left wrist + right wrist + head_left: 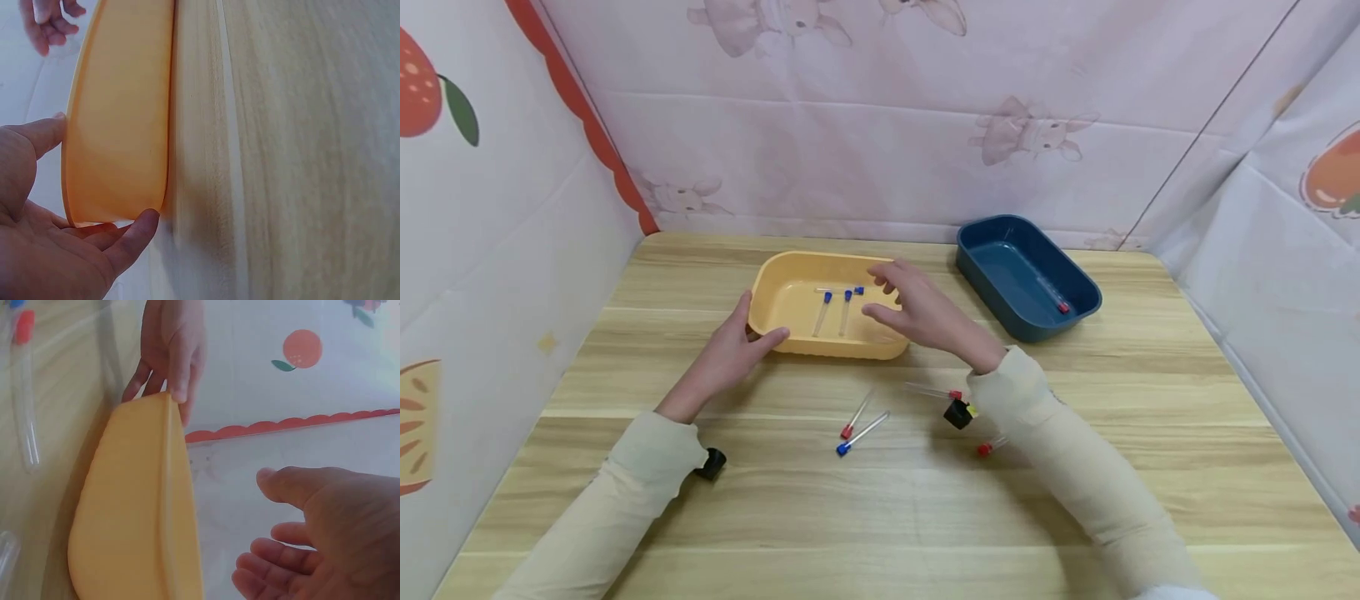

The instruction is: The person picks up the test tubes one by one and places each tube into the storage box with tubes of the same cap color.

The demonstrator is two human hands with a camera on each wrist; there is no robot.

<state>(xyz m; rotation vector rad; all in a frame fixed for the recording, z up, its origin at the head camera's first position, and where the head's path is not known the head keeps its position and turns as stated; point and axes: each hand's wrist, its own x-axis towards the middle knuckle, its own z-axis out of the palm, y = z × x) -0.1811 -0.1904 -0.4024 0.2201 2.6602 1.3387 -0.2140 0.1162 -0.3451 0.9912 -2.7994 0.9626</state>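
Note:
My left hand (726,354) grips the left end of a yellow plastic basin (842,346), its thumb at the front rim and its fingers around the end wall. Inside the basin lie three clear tubes with blue caps (822,315). Over the basin's right end hovers my right hand (921,308), fingers apart and slightly bent, with nothing visible in them. The right wrist view shows this right hand (312,531) apart from the basin wall (125,506). On the table in front lie a blue-capped tube (865,432) and a red-capped tube (856,417).
Back right stands a dark blue basin (1037,325) holding a red-capped tube (1063,307). Two more red-capped tubes lie by the right forearm, one (936,390) nearer the basins, the other (988,447) partly hidden by the sleeve. Printed cloth walls (880,133) enclose the wooden table (880,533).

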